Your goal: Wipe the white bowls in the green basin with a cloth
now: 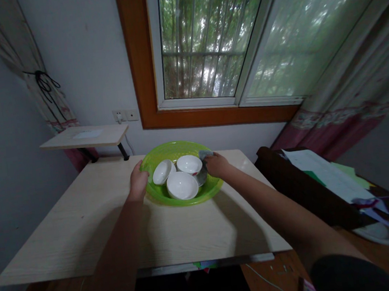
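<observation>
Pale desk (190,234) is standing beneath a window (218,41), a green basin (186,203) resting on it.
Head view: three white bowls (183,188) are leaning together inside the basin, partly hiding a greyish piece (202,178) that is hard to make out. The left hand (138,181) is curling round the basin's left rim, some fingertips disappearing from sight. At the right rim, the right hand (216,164) is bunching its fingers on a grey cloth (205,154); whether it is also gripping the rim, I cannot tell.
</observation>
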